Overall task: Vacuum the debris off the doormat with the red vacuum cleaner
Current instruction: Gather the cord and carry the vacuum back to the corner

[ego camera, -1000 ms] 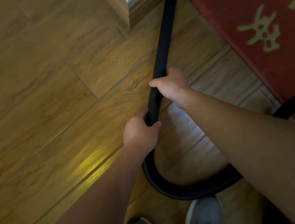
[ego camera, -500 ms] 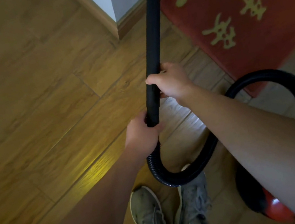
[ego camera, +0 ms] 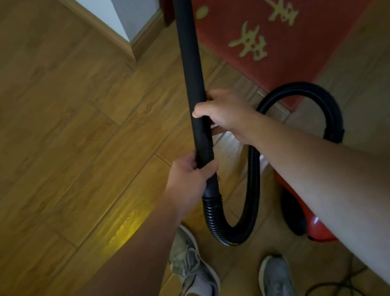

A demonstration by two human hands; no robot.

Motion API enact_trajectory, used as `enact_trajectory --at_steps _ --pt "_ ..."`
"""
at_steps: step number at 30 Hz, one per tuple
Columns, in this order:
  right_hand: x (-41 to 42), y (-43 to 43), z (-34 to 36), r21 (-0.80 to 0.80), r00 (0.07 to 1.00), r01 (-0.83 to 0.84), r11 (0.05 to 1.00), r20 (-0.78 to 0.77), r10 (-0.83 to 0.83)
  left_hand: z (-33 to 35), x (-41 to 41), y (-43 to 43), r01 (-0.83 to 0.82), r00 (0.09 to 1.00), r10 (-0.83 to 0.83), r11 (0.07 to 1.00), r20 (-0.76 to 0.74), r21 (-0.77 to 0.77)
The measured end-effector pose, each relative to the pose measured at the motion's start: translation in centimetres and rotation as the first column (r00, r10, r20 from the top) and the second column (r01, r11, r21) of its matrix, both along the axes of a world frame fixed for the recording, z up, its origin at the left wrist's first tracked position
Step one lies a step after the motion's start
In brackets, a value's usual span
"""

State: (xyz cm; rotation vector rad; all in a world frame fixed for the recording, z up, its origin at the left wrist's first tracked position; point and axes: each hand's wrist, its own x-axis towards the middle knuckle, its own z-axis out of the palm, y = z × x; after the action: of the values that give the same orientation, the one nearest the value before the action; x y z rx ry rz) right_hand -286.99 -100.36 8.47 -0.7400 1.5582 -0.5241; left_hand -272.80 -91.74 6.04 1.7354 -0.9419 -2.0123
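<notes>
Red doormat (ego camera: 324,28), yellow unreadable characters (ego camera: 249,43), right of black wand (ego camera: 190,57).

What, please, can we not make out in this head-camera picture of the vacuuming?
All in the head view:
1. The black wand: its nozzle end is cut off by the top edge, so whether it touches the doormat cannot be told.
2. Debris on the doormat: too small and dim to see.
3. The red vacuum cleaner body: mostly hidden behind the right forearm.
4. The dark cable: runs off the bottom edge.
</notes>
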Motion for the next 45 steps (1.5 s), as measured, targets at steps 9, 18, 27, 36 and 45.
enact_trajectory --at_steps 9,18,27,36,45 --pt "-6.5 6.9 2.2 -0.021 0.998 0.035 0.999 0.051 -0.033 2.8 -6.1 6.5 0.043 0.998 -0.04 0.997 0.051 -0.061" --pt "-15.5 12.8 4.7 -0.087 1.0 0.017 0.996 -0.003 -0.018 4.5 -12.9 12.3 0.001 0.992 0.014 0.993 0.124 -0.117" --pt "-25.6 21.5 4.7 -0.079 0.971 0.164 0.983 -0.165 -0.175 4.1 -20.1 17.9 0.044 0.972 0.003 0.98 0.236 -0.192" --pt "-30.4 28.7 0.4 0.008 0.911 0.246 0.969 -0.343 -0.229 1.3 -23.8 20.2 0.138 0.944 -0.057 0.962 0.324 -0.234" --pt "-29.8 28.7 -4.9 0.099 0.945 0.188 0.977 -0.289 -0.152 -1.9 -24.2 19.3 0.114 0.957 -0.055 0.975 0.286 -0.192"
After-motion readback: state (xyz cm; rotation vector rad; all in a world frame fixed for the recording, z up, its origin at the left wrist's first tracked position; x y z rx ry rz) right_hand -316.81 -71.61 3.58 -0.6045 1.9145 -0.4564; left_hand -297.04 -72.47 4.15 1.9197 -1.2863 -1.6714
